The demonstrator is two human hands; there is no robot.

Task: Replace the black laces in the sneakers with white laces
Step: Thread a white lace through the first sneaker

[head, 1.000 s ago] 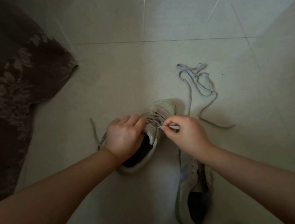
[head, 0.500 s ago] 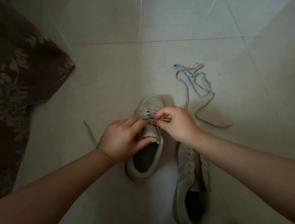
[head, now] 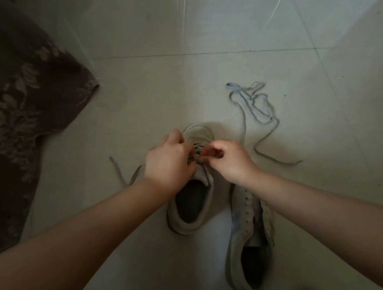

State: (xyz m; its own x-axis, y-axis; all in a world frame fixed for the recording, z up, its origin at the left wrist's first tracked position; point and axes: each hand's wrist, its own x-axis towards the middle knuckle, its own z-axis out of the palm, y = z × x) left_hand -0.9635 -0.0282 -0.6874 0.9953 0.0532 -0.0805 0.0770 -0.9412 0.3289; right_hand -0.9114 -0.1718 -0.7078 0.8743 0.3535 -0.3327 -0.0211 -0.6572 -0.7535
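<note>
From the head camera, looking down at a pale tiled floor (head: 150, 88): two light-coloured sneakers sit close together. The farther sneaker (head: 195, 205) stands upright, toe pointing away, with dark lacing (head: 195, 153) across its eyelets. Both hands meet over that lacing. The left hand (head: 168, 164) covers the near side of the laced part, its fingers curled down onto the shoe; what exactly they grip is hidden under the hand. The right hand (head: 228, 161) has its fingers bent, the thumb and forefinger tips drawn together right at the lacing, seemingly pinching a lace end, though the end itself is too small to make out.

The nearer sneaker (head: 248, 249) lies just beside the first, under the right wrist, its eyelets bare and tongue loose.

A pale loose lace (head: 255, 108) lies tangled on the floor beyond the right hand, trailing off to the right. Another lace end (head: 119, 172) trails on the floor left of the left wrist. A dark floral cloth (head: 0, 100) fills the left side.
</note>
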